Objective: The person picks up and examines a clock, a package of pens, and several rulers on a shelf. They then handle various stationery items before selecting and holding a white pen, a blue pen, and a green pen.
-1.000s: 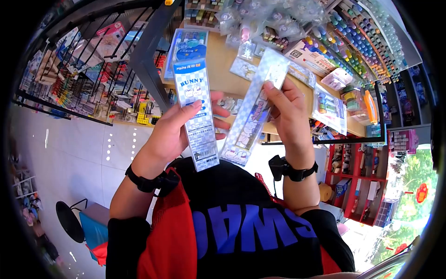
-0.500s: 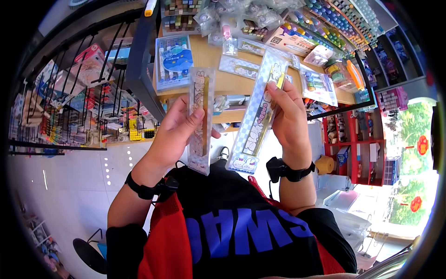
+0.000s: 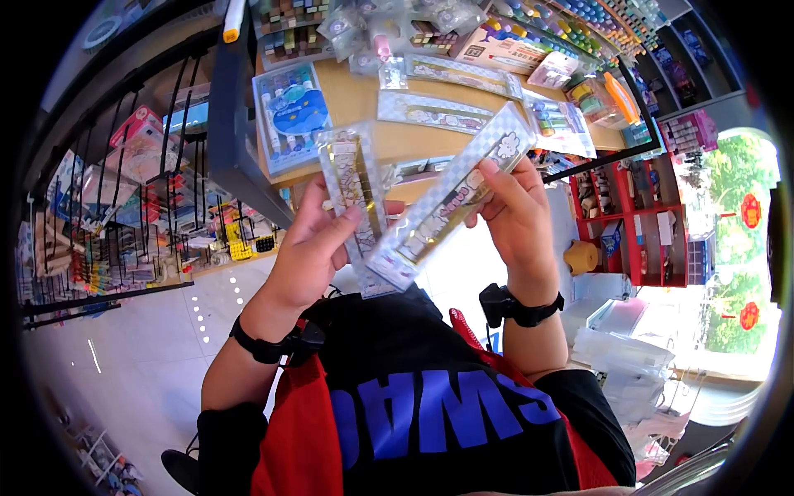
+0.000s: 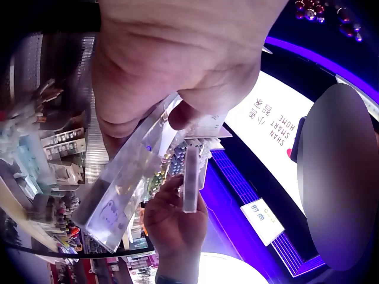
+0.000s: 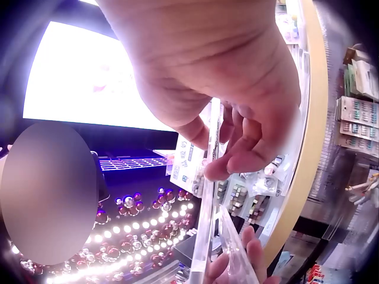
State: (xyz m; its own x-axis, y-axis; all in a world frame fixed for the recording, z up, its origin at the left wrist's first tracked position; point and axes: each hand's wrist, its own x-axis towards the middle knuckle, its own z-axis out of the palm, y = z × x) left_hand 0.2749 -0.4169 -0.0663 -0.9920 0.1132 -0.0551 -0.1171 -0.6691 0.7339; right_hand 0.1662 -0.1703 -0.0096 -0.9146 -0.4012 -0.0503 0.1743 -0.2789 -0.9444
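In the head view, my left hand (image 3: 302,252) pinches one slim packet (image 3: 347,169), its long axis close to upright, and my right hand (image 3: 521,215) pinches a second packet (image 3: 438,219), which slants down across the first one's lower end; whether they touch I can't tell. In the left wrist view, my left packet slants out past my fingers, the other apart and edge-on. In the right wrist view, both show nearly edge-on, close together.

Black short-sleeved top (image 3: 389,335); blue lettering (image 3: 432,409); red side panels (image 3: 299,438); black wrist straps (image 3: 263,345)
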